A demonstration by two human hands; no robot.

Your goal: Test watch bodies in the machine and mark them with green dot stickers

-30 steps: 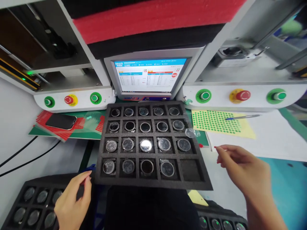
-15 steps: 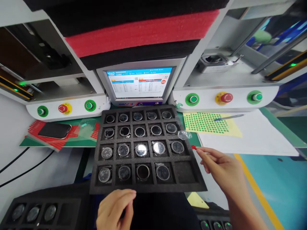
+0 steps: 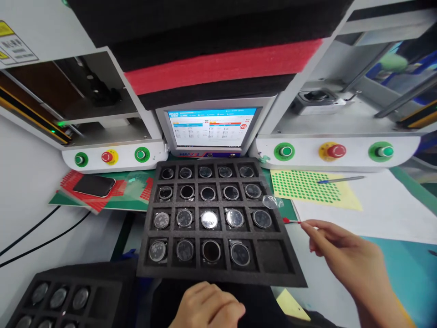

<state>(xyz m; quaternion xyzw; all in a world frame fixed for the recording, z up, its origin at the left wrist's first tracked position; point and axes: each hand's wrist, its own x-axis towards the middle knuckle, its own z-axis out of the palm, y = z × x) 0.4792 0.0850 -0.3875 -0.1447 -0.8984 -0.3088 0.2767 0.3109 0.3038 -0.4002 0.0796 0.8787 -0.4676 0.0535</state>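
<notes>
A black foam tray (image 3: 300, 280) lies in front of me, its pockets filled with round glass-faced metal parts (image 3: 209, 219). Only the front right pocket (image 3: 271, 253) is bare. My right hand (image 3: 344, 257) reaches in from the right, just off the tray's right edge. Its fingertips pinch a small red piece (image 3: 288, 221) that points at the tray. My left hand (image 3: 208, 307) rests curled below the tray's front edge, with nothing visible in it. A scrap of clear film (image 3: 272, 202) lies on the tray's right rim.
Behind the tray stand a monitor (image 3: 211, 130), green buttons (image 3: 284, 151) and red stop buttons (image 3: 336, 151). A green dot-sticker sheet (image 3: 307, 184) with a pen (image 3: 339, 180) lies to the right. A phone (image 3: 94, 185) lies on red sheets to the left. A second foam tray (image 3: 102, 291) sits front left.
My left hand has moved from the front left tray to below the middle tray's front edge. My right hand has picked up a small red piece and holds it by the tray's right edge.
</notes>
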